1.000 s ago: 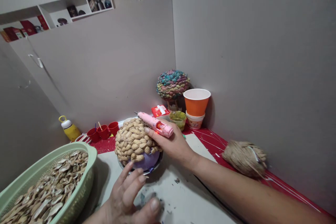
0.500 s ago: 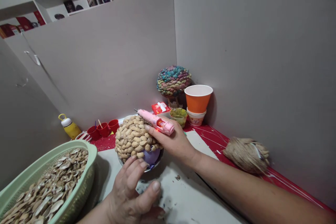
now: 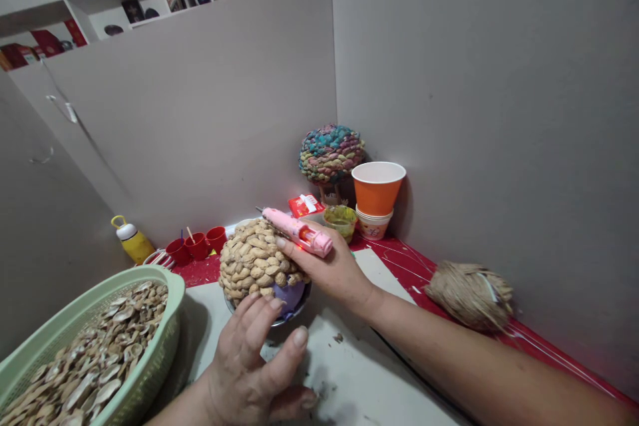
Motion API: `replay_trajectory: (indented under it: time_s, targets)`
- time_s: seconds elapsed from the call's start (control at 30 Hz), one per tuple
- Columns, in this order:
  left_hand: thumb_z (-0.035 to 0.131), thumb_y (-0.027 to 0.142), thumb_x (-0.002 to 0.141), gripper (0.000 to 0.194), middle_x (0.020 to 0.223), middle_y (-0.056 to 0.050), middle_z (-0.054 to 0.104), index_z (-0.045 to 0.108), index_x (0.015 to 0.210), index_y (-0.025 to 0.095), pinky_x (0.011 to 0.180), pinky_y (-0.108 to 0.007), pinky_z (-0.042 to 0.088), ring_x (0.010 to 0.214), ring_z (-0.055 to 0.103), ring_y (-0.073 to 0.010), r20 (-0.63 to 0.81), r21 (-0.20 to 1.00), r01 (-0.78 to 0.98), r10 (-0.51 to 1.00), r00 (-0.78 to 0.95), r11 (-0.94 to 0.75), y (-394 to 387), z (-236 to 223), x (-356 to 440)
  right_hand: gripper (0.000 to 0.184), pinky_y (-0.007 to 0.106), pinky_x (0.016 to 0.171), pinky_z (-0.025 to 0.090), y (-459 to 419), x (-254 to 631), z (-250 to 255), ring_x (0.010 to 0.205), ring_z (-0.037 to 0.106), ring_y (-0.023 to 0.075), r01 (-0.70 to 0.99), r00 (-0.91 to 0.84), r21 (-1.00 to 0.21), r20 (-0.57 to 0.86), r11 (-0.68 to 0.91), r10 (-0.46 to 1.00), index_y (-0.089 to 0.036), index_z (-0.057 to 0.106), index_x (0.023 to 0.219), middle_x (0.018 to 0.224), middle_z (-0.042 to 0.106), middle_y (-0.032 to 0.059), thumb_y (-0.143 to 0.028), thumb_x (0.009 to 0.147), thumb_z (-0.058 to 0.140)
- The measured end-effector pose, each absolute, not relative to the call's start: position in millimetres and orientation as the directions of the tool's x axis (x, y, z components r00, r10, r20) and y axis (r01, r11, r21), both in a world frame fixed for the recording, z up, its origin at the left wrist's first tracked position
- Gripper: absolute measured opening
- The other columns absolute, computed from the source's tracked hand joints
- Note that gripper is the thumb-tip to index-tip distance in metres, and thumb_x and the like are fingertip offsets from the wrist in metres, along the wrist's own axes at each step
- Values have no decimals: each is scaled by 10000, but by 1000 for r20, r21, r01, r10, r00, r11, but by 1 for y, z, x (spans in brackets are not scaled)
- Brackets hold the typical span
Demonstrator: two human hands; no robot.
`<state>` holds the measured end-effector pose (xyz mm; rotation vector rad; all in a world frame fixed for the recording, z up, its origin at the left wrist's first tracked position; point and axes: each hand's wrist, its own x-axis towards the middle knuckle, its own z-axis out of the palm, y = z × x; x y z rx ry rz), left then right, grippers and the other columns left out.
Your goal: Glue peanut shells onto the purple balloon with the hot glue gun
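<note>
A purple balloon point(image 3: 290, 295) covered mostly with peanut shells point(image 3: 252, 253) rests in a bowl point(image 3: 294, 316), of which only the dark rim shows. My right hand point(image 3: 334, 273) lies against the far right side of the shell-covered ball and holds a pink glue gun point(image 3: 298, 231), its nozzle pointing left over the top. Part of the right fingers is hidden behind the gun and ball. My left hand point(image 3: 254, 359) is at the near side, fingers spread and thumb apart, with fingertips close to the lower shells; whether they touch I cannot tell.
At left stands a green basket point(image 3: 174, 299) full of shells. Behind are red cups point(image 3: 198, 247), a yellow bottle point(image 3: 132, 241), a coloured shell tree point(image 3: 331, 154), an orange cup point(image 3: 378, 194) and a yellowish bowl point(image 3: 340, 221). Twine point(image 3: 469, 296) lies right. Grey panels enclose the table.
My left hand's thumb and fingers have spread a little wider and shifted slightly. My right hand and the glue gun have stayed almost in place.
</note>
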<state>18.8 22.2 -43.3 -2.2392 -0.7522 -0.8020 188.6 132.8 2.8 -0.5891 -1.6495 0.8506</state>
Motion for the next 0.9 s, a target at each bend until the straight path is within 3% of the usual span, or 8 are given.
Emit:
replay_trajectory:
  time_s: [0.17, 0.37, 0.67, 0.77, 0.83, 0.9]
  targets:
    - [509, 376, 911, 388, 1439, -210, 394, 584, 1196, 123, 1065, -491, 423, 1307, 460, -313, 699, -381, 669, 275, 660, -638, 21, -43, 18, 230, 305, 687, 483, 133, 188, 3, 701, 543, 183, -60, -240, -779, 619, 625, 748, -187, 585, 739, 730, 595, 15, -381, 856, 623]
    - [533, 364, 887, 411, 1423, -210, 464, 590, 1219, 129, 1022, -506, 469, 1283, 510, -333, 697, -391, 665, 267, 665, -636, 21, -46, 15, 169, 347, 802, 505, 132, 189, 3, 805, 609, 218, -73, -252, -798, 595, 598, 763, -188, 615, 783, 807, 658, 34, -343, 849, 621]
    - [521, 425, 905, 380, 1229, -175, 643, 633, 1148, 155, 1051, -454, 433, 1240, 566, -291, 697, -426, 660, 241, 676, -619, 17, -42, 21, 146, 318, 729, 489, 134, 188, 1, 739, 581, 195, -43, -237, -776, 619, 629, 749, -178, 630, 793, 775, 652, 25, -309, 852, 603]
    - [616, 331, 879, 222, 1027, -87, 733, 675, 1050, 203, 1019, -358, 469, 1058, 673, -210, 688, -440, 626, 207, 696, -644, 10, -50, 22, 137, 318, 723, 494, 135, 189, -1, 753, 590, 197, -42, -238, -787, 606, 615, 759, -175, 644, 817, 794, 660, 26, -305, 846, 609]
    - [630, 199, 873, 138, 809, -5, 733, 692, 994, 224, 926, -248, 522, 791, 703, -126, 690, -375, 590, 210, 693, -715, 3, -59, 19, 139, 324, 724, 501, 135, 189, -1, 754, 596, 201, -64, -238, -805, 586, 589, 775, -177, 646, 809, 788, 659, 24, -311, 836, 623]
    - [596, 132, 886, 191, 637, 42, 671, 691, 1007, 245, 771, -195, 570, 583, 645, -99, 694, -260, 553, 245, 677, -792, -6, -67, 12, 149, 333, 723, 510, 136, 189, 0, 746, 601, 206, -102, -237, -833, 551, 544, 800, -181, 652, 795, 762, 656, 18, -328, 816, 651]
